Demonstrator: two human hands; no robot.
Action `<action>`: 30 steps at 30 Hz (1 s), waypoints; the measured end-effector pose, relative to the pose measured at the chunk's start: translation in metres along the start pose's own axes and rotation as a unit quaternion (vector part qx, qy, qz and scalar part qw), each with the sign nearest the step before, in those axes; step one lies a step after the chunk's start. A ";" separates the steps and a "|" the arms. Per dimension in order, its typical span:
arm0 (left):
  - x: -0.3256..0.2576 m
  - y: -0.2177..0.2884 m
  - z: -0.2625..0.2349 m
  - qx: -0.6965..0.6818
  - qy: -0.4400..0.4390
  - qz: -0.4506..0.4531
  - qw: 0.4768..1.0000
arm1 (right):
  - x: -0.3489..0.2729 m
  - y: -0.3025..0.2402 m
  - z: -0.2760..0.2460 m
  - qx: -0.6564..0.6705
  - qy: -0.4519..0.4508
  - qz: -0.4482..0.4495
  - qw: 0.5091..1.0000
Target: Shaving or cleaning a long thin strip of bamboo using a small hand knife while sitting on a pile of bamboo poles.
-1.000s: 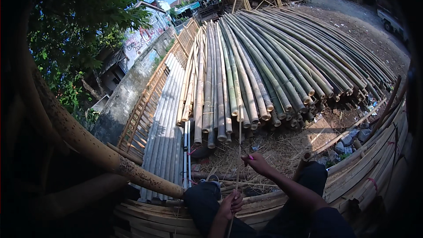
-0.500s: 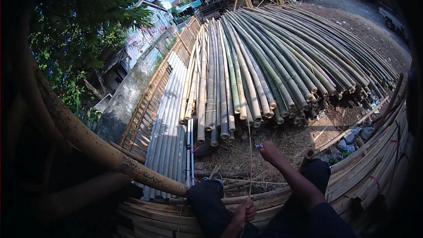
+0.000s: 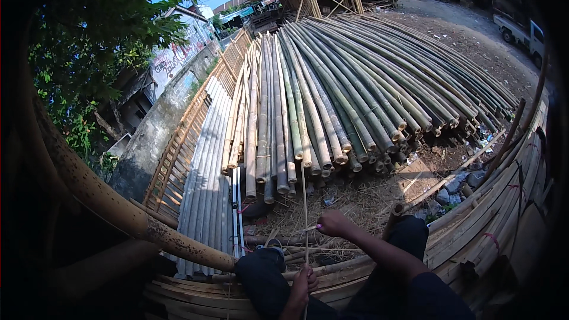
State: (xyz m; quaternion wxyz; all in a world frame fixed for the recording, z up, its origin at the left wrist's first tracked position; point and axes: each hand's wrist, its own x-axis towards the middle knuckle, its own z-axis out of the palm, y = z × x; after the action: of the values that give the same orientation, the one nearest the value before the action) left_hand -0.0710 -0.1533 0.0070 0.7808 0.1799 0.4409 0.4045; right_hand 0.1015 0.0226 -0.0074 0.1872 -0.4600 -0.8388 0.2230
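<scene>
I sit with my knees up in dark trousers. A thin bamboo strip [image 3: 304,201] rises almost upright between my legs. My left hand [image 3: 302,287] is closed around the strip low down, near the frame's bottom edge. My right hand [image 3: 333,223] is higher and grips a small tool with a pink end, pressed against the strip's side. The tool's blade is too small to make out.
A big stack of long bamboo poles [image 3: 332,95] lies ahead, cut ends toward me. Grey poles [image 3: 207,184] lie to its left beside a bamboo fence [image 3: 178,154]. A thick pole [image 3: 106,201] crosses at left. Bundled split bamboo [image 3: 504,201] curves at right, over straw litter [image 3: 355,201].
My right hand has come back left and down onto the strip after reaching out further. My left hand shifted slightly left along the strip's lower part.
</scene>
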 end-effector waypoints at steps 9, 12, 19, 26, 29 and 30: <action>0.014 -0.003 -0.011 0.027 0.013 0.006 1.000 | -0.010 -0.016 0.029 -0.014 -0.045 -0.048 0.998; 0.002 0.004 -0.002 0.059 0.023 0.031 0.998 | 0.007 0.015 0.023 0.028 0.026 0.032 0.999; 0.015 -0.007 -0.017 0.004 -0.006 -0.027 1.000 | 0.002 0.004 0.009 -0.009 -0.037 -0.006 0.999; 0.006 0.007 0.003 0.080 0.044 0.013 0.996 | -0.002 0.011 0.034 -0.022 -0.038 -0.083 0.996; 0.009 0.007 -0.008 0.085 0.059 0.026 0.994 | -0.001 -0.003 0.030 -0.025 0.000 -0.064 0.998; 0.009 0.003 -0.004 0.087 0.054 0.025 0.994 | 0.003 0.010 0.033 0.007 0.080 0.025 0.996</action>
State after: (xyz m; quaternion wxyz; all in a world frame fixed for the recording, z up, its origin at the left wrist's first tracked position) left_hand -0.0731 -0.1452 0.0016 0.7269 0.2358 0.5112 0.3933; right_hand 0.0896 0.0236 -0.0403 0.2516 -0.4959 -0.8077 0.1960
